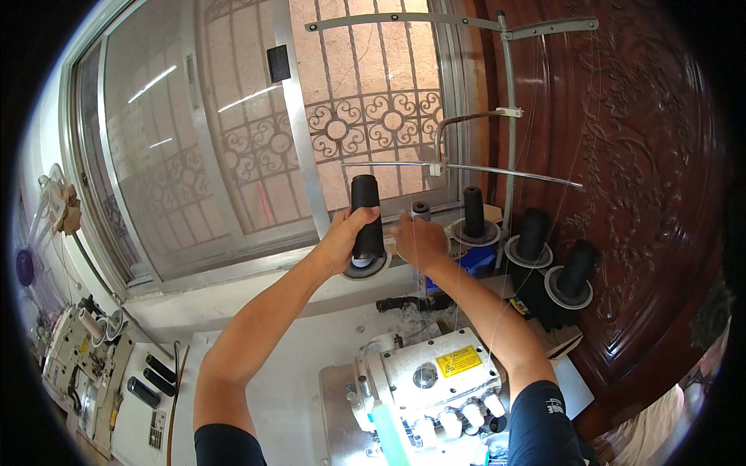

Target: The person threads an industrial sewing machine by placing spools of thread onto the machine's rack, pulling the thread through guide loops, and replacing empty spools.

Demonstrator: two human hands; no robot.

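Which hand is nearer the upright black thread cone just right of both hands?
Right. The right hand, motion-blurred, is just left of that thread cone, seemingly not touching it; the left hand is farther left, wrapped around another black cone.

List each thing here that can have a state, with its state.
Left hand: closed around black cone
Black cone: roughly upright, gripped
Right hand: blurred, grip unclear
Three cones at right: standing on discs
Sewing machine: brightly lit
Window: looks partly open
Three black spools: lying down
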